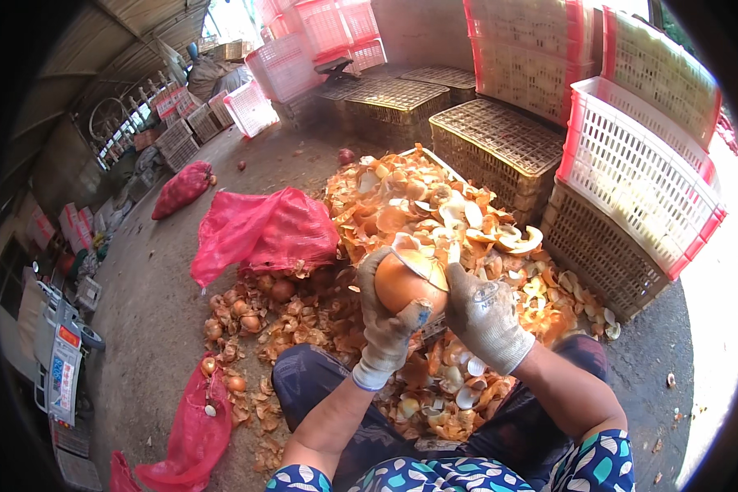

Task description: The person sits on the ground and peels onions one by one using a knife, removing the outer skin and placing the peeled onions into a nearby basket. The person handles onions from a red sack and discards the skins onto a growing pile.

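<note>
My left hand [383,332], in a cream knitted glove, is closed round a large yellow onion [406,283]. My right hand [485,316], also gloved, is closed on a small pale-handled tool at the onion's right, with a thin curved metal edge [431,278] lying across the skin. A big heap of onion peels [398,197] lies just beyond my hands and spreads between my legs. Whole onions [282,289] sit among peels at the left, by a red mesh sack [266,230].
Brown plastic crates [496,139] and white-and-red crates [640,164] stand stacked at right and back. A filled red sack [180,189] lies on the concrete floor [148,287]. Red nets [189,426] lie at lower left. A small vehicle [61,353] stands at far left.
</note>
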The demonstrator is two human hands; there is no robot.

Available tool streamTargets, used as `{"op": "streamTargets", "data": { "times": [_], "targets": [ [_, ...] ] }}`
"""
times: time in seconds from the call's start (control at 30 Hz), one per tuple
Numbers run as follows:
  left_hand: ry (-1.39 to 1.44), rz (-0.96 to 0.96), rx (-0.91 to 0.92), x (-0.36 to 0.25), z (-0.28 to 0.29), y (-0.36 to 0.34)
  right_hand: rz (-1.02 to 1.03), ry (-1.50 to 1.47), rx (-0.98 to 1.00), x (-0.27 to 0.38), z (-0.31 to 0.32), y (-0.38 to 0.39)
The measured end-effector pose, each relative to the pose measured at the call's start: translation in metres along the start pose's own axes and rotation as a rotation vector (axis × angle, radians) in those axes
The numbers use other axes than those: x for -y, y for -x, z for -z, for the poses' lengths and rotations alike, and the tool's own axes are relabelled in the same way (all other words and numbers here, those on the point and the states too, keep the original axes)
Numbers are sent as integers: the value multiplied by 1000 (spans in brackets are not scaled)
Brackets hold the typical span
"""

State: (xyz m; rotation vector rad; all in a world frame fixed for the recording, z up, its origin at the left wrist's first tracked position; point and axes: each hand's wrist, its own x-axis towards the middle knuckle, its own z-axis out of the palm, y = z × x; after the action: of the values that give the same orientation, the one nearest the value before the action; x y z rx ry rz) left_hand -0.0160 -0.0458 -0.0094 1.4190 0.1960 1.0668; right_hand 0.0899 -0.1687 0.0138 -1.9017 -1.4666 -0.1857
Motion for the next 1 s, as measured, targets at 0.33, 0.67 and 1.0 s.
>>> {"op": "streamTargets", "data": {
  "times": [0.33, 0.67, 1.0],
  "targets": [
    [-247, -238, 9, 5, -4, 8, -102, 38, 8, -11, -14, 1],
    [499, 287, -25, 8, 18, -8, -517, -854, 395, -19, -6, -6],
    [210, 262, 133, -3, 9, -1, -320, -680, -13, -6, 10, -21]
  ]
}}
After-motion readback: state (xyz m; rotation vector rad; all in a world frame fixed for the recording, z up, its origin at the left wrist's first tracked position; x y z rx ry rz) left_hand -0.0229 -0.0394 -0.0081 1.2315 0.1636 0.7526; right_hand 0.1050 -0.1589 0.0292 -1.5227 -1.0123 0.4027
